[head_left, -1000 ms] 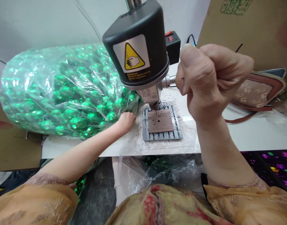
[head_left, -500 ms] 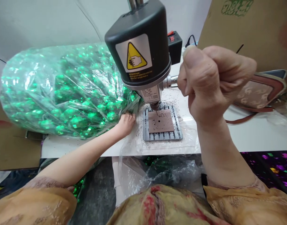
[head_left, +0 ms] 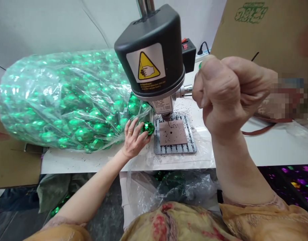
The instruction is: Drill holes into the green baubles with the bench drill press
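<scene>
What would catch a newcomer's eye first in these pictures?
The huge clear plastic bag of green faceted beads fills the left of the view. At centre stands a black drill press head with a yellow warning label; the clenched right hand rises beside it. The left hand holds a single green bead.

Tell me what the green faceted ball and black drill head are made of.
The green faceted ball looks like metallised plastic, from its mirror-bright facets; glass is possible. The black drill head looks like painted metal or moulded plastic; its satin finish leaves that open.
</scene>
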{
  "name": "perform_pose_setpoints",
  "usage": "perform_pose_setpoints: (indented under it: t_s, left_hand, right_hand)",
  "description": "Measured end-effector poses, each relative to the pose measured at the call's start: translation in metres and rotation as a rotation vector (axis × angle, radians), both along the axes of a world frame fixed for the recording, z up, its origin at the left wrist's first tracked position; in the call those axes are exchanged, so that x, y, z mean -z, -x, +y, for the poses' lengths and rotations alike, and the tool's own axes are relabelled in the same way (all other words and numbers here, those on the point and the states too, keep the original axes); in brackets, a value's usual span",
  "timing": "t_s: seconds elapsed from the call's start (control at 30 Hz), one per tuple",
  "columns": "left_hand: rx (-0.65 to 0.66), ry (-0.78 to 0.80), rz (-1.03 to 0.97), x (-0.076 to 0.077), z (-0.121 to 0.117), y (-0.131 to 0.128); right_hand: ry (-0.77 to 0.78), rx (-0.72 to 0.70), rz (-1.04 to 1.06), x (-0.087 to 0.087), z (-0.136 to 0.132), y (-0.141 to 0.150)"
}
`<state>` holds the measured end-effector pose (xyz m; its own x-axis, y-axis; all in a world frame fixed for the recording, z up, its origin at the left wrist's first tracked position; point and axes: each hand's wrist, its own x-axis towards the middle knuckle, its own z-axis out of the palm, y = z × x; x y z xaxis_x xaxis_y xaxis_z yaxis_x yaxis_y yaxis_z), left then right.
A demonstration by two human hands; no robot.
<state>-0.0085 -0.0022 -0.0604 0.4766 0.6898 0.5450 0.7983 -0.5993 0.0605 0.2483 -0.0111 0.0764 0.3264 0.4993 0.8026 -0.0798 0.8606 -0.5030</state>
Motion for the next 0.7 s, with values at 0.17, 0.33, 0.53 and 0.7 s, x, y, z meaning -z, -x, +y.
perform_pose_setpoints:
  t_s: [0.17,0.33,0.53,0.7]
  left_hand:
    - [0.006,0.072,-0.458,0.009,-0.031,-0.036]
    - [-0.002,0.427,-0.897,0.009,-0.037,-0.058]
    - [-0.104,0.703,-1.211,0.005,-0.021,-0.056]
    - [-0.102,0.738,-1.194,0.002,-0.023,-0.054]
  right_hand:
    - [-0.038,-0.026,0.015,-0.002,0.001,0.001]
    - [-0.063,-0.007,-0.007,0.001,0.009,0.000]
    - [0.027,0.035,-0.052,0.007,0.003,-0.001]
    - [-0.007,0.000,-0.040,0.004,0.000,0.000]
